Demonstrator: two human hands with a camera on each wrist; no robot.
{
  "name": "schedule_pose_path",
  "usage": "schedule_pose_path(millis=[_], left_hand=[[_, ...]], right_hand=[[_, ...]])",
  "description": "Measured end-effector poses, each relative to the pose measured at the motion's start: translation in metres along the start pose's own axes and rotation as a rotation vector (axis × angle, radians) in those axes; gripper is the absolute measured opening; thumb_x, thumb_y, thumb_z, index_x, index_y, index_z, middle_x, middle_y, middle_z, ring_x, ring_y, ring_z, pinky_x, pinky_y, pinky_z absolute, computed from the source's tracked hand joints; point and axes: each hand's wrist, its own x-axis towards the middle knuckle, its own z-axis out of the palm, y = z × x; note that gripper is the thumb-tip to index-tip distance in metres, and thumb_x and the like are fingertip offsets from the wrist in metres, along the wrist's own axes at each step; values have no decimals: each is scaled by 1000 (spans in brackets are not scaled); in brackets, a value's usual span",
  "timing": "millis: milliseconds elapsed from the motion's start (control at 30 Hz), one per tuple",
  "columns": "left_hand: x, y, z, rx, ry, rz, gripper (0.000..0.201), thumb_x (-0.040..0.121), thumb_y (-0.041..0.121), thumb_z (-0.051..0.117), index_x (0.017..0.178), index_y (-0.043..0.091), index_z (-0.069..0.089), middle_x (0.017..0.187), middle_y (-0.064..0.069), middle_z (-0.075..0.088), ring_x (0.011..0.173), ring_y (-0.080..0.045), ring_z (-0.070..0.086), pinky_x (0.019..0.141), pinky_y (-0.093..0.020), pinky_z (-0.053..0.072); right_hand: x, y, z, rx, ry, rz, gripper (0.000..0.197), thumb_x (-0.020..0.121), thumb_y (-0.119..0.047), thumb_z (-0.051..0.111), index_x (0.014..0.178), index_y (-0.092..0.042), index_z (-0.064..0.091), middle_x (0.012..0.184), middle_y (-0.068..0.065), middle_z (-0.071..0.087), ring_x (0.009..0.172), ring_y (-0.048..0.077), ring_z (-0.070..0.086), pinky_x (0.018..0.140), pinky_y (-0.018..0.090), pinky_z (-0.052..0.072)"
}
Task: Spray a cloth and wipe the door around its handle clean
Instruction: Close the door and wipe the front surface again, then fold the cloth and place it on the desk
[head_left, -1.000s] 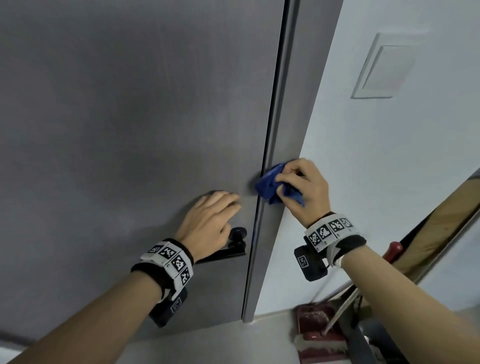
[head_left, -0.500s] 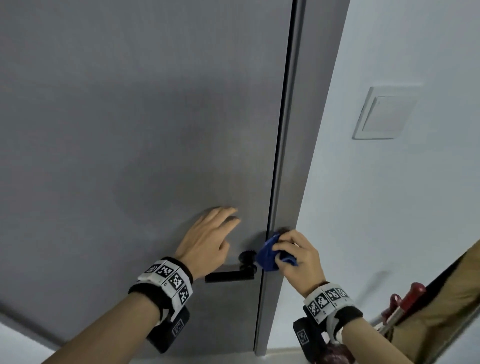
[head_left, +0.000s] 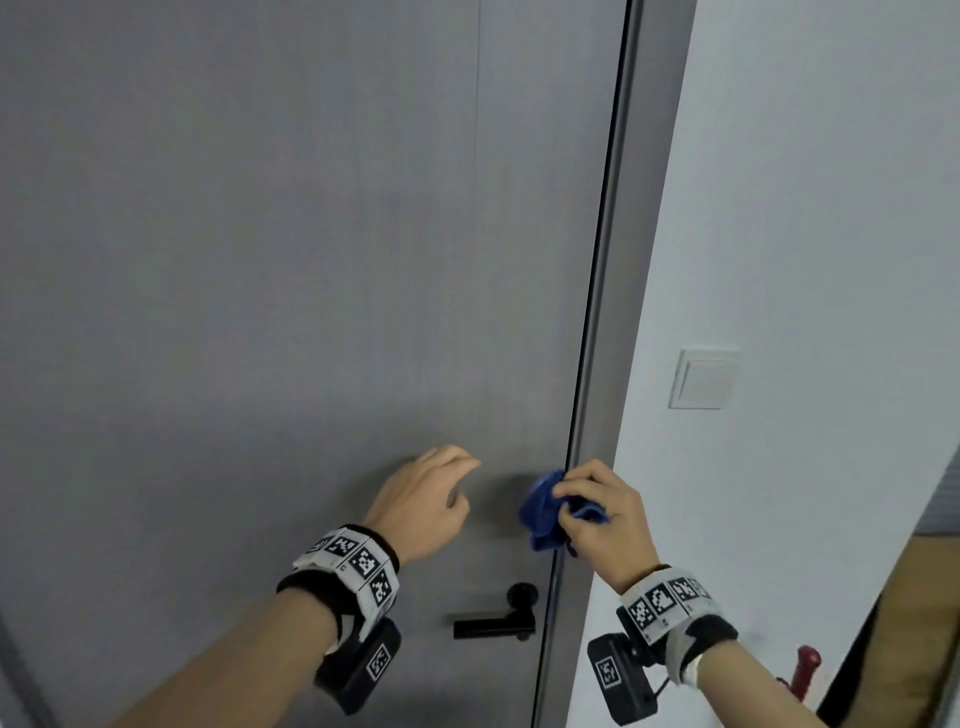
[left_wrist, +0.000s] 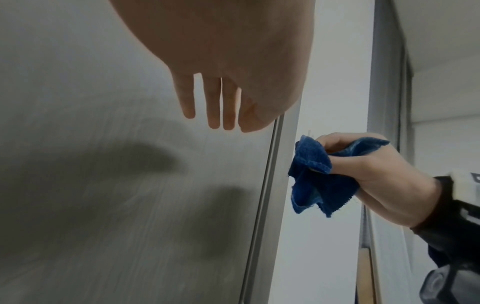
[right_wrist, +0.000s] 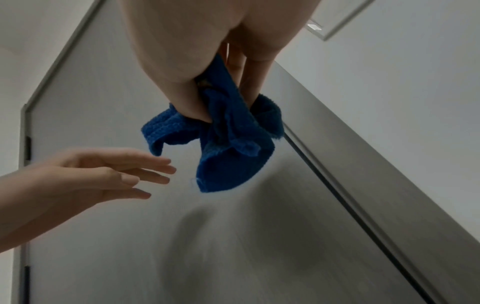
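Grey door (head_left: 285, 260) closed in its frame, white wall (head_left: 805, 208) to the right. Right hand (head_left: 605, 512): fingers (left_wrist: 335, 142) and thumb pinch a bunched blue cloth (head_left: 543, 512), cloth against the door's latch edge, above the black lever handle (head_left: 496, 618). Left hand (head_left: 421, 501): fingers (right_wrist: 153, 166) straight, slightly spread, holding nothing, near the door face left of the cloth; contact with the door can't be told. Light switch (head_left: 704, 378) on the wall.

a pale white wall (head_left: 810, 218) is running along the right, carrying a white switch plate (head_left: 705, 378) at mid height. a grey frame strip (head_left: 631, 260) is bordering the wall's left edge. even, soft light is falling throughout. a red-handled tool (head_left: 804, 667) is leaning near the lower right corner.
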Motion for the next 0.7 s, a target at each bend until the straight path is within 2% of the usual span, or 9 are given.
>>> schedule_pose_path(millis=[100, 167, 267, 333, 433, 500, 533, 600, 700], left_hand=[[-14, 7, -14, -87, -60, 17, 40, 95, 33, 51, 134, 26, 57, 131, 13, 59, 119, -12, 57, 99, -30, 46], [-26, 14, -19, -160, -93, 13, 39, 97, 46, 48, 131, 31, 58, 123, 18, 63, 110, -7, 61, 93, -30, 49], [-45, 26, -18, -317, -133, -11, 40, 93, 59, 45, 118, 34, 64, 106, 19, 69, 94, -1, 64, 85, -32, 54], [-58, 32, -7, -434, -161, -11, 41, 89, 64, 45, 108, 34, 67, 96, 18, 73, 88, -1, 67, 79, -35, 57], [-78, 46, 17, -563, -267, -27, 39, 86, 61, 51, 95, 27, 68, 82, 7, 74, 77, -14, 70, 71, -42, 58], [-92, 64, 35, -642, -339, -15, 37, 85, 55, 57, 84, 19, 67, 69, 2, 69, 62, -19, 61, 61, -40, 50], [-100, 75, 44, -672, -370, -7, 35, 85, 52, 60, 78, 18, 65, 62, 1, 64, 57, -17, 51, 56, -36, 42], [-114, 99, 62, -717, -435, 15, 33, 85, 46, 63, 67, 18, 59, 55, 6, 50, 55, -12, 39, 55, -28, 32], [-131, 139, 95, -766, -520, 62, 34, 85, 36, 57, 64, 9, 51, 56, -1, 45, 57, -12, 38, 57, -29, 31]], right_hand=[[4, -25, 8, 17, 24, 19, 33, 73, 3, 67, 86, -26, 74, 94, -9, 63, 88, 13, 66, 79, 22, 53], [-1, -40, 12, 26, 35, 40, 36, 74, 5, 67, 86, -29, 74, 94, -10, 64, 88, 13, 66, 80, 22, 52], [-24, -62, 18, 41, 41, 98, 36, 74, 4, 67, 86, -30, 74, 92, -12, 65, 85, 12, 66, 78, 20, 51], [-48, -75, 20, 41, 41, 152, 33, 73, 2, 67, 85, -28, 75, 91, -10, 64, 82, 12, 65, 75, 19, 51], [-91, -86, 13, 15, 42, 247, 34, 72, 4, 67, 84, -27, 76, 91, -3, 66, 81, 16, 66, 71, 24, 51], [-123, -90, 1, 6, 43, 338, 36, 73, 9, 67, 82, -25, 76, 91, -3, 65, 78, 18, 65, 66, 28, 51], [-139, -92, -6, -2, 47, 384, 37, 73, 12, 66, 81, -23, 76, 90, -4, 65, 76, 18, 65, 65, 27, 51], [-173, -98, -25, -38, 65, 463, 34, 74, 15, 67, 83, -17, 76, 89, -4, 66, 75, 13, 64, 64, 26, 50], [-228, -114, -62, -130, 82, 530, 28, 77, 12, 71, 88, -13, 77, 91, -5, 69, 84, 13, 67, 73, 24, 53]])
